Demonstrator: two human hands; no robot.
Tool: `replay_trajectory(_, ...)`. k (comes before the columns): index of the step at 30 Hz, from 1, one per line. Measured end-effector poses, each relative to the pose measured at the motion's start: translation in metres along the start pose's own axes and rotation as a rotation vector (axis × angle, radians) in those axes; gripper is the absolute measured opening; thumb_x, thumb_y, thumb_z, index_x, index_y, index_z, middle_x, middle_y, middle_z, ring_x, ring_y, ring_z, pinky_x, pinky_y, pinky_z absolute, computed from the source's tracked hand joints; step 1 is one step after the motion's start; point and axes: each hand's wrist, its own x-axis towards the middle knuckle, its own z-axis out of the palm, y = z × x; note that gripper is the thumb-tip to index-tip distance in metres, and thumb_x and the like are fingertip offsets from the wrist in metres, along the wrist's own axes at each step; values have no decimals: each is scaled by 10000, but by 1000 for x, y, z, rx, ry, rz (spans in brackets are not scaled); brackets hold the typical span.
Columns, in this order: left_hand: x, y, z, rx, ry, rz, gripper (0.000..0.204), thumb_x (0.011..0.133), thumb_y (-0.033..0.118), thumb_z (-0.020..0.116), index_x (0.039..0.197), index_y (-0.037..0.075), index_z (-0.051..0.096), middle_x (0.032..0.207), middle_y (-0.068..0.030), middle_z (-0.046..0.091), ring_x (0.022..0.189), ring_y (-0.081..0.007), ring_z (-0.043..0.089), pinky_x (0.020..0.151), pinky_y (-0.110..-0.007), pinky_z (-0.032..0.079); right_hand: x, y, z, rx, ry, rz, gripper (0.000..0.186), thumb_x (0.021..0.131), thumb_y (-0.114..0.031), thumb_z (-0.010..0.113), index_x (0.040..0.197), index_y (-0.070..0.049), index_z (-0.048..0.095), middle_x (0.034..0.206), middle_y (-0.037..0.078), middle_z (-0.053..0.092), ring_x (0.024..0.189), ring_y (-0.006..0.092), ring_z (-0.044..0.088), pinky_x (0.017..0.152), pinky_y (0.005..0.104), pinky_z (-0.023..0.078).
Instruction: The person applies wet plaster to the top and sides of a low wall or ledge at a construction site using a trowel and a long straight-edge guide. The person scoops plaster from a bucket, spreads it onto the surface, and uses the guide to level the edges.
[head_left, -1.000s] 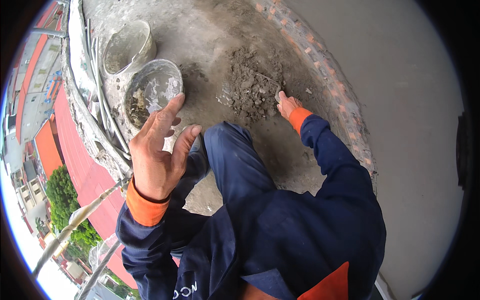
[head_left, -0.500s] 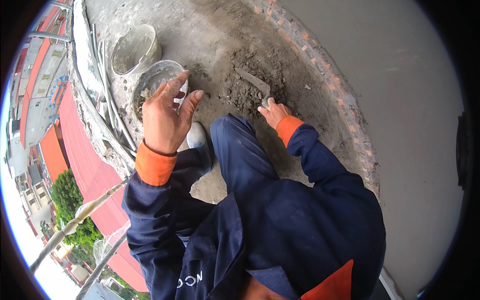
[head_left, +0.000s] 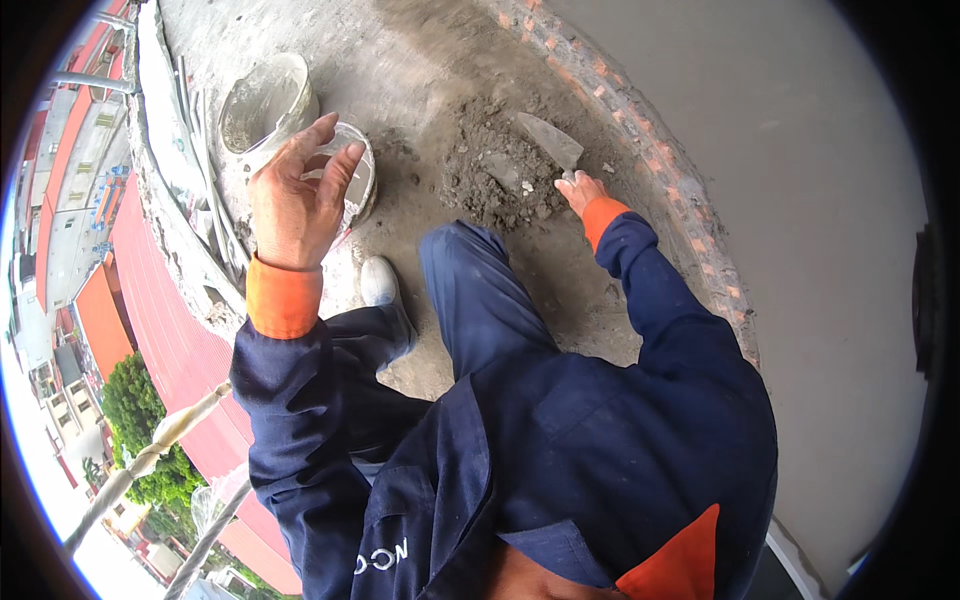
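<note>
Head view: gripping grey, triangular metal trowel (head_left: 553, 141) in right hand (head_left: 583, 192), aimed diagonally up-left over crumbly grey heap (head_left: 472, 188); part-hiding round grey-smeared bucket (head_left: 371, 178) with loosely open left hand (head_left: 298, 200).

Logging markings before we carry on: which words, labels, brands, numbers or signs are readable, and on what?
Jacket: white lettering on its left front; I won't copy it out.
Trowel: no lettering visible.
Buckets: none I can make out.
Distant buildings: any signs are too small to read.
</note>
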Motion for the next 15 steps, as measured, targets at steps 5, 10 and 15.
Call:
replay_trajectory(5, -16, -4, -9, 85, -58, -24, 355, 799, 117, 723, 1112, -25, 635, 946, -165, 672, 720, -149, 668, 584, -253, 538, -24, -38, 88, -191, -150, 83, 363, 864, -290, 589, 1068, -11, 478, 1017, 264, 631, 994, 425, 601, 856, 489, 476)
replay_trajectory(10, -20, -11, 0, 27, -85, -10, 365, 803, 96, 717, 1137, -18, 623, 972, -152, 663, 751, -146, 664, 582, -250, 535, -73, -21, 109, -183, -199, 126, 343, 876, -291, 564, 1070, -29, 456, 1001, 273, 631, 992, 425, 599, 878, 486, 459)
replay_trajectory(15, -20, 3, 2, 86, -113, -17, 364, 810, 121, 715, 1142, 1, 625, 1001, -142, 662, 765, -148, 668, 595, -256, 548, -110, -19, 30, -137, -247, 31, 401, 894, -338, 529, 1108, -11, 441, 1000, 275, 628, 984, 441, 590, 859, 505, 455)
